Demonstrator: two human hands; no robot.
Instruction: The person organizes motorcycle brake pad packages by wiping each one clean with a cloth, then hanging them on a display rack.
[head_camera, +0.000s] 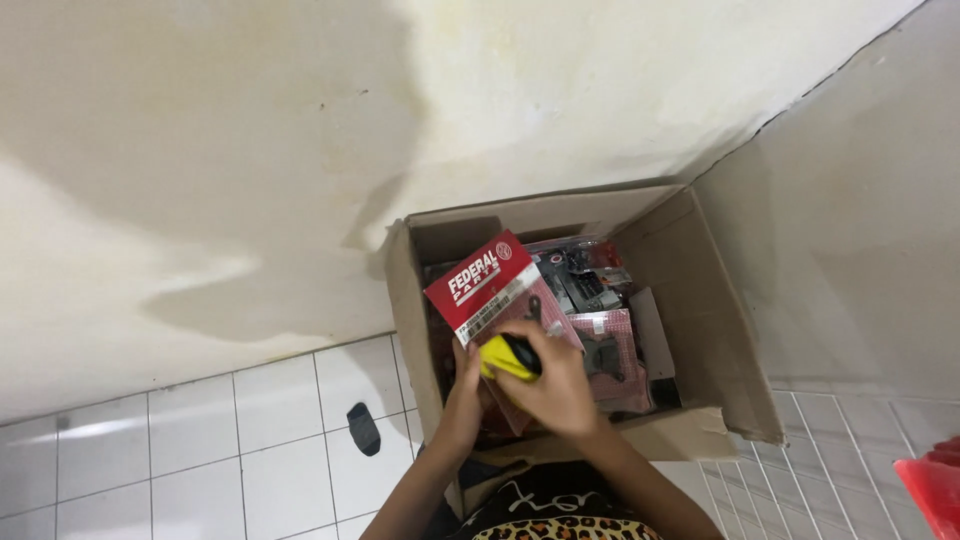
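- Overhead, we see a stained cream wall (200, 130) filling most of the view, meeting a second wall (860, 230) at a corner on the right.
- Below it runs a white tiled floor (200, 450), with a small dark patch (363, 428) on one tile just left of the box.
- An open cardboard box (715, 330) stands on the floor against the wall, its flaps folded outward, and we look straight down into it.
- Inside the box lie several flat packaged parts in clear plastic with red and pink card backs (610, 350), stacked loosely against each other; what each one contains is too small for us to tell.
- One red-topped blister pack (480, 285) is lifted above the others at the left side of the box, tilted with its red header pointing up and to the left.
- Our left hand (462, 395) grips the lower edge of that pack from beneath, fingers curled around it.
- Our right hand (560, 385) is closed around a small yellow and black handheld device (508, 357), whose tip rests against the lower part of the pack.
- Both hands sit close together over the near left part of the box, almost touching.
- A red object (935, 490) shows at the bottom right corner of the view, cut off by the edge.
- A leopard-patterned garment (560, 525) appears at the bottom edge.
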